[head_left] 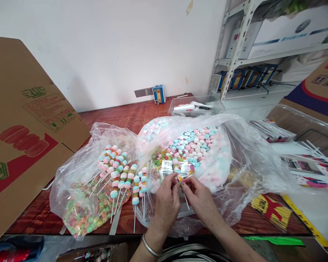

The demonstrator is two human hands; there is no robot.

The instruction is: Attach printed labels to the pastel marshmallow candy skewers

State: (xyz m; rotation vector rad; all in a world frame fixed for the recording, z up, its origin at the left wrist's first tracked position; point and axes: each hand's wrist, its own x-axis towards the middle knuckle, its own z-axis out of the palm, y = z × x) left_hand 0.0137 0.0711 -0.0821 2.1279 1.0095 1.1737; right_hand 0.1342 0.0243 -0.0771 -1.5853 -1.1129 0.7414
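Note:
My left hand (166, 200) and my right hand (199, 198) meet at the front middle of the table, fingertips pinched together. Between them is a small colourful printed wrapper (180, 179), with a white stick (186, 202) pointing down below it. Fingers cover part of the wrapper. Just beyond lie a silvery printed packet (167, 166) and pink, blue and white marshmallows (198, 142) in a large clear plastic bag (224, 145). Left of my hands, several marshmallow skewers (123, 178) rest on a clear bag of coloured gummy rings (83, 213).
Cardboard boxes stand at the left (30, 109) and right. A clear plastic tray (218, 103) with pens sits at the back. Printed wrappers with white sticks (311, 165) lie at the right, near a pack of gold twist ties (272, 211). A metal shelf (236, 54) stands back right.

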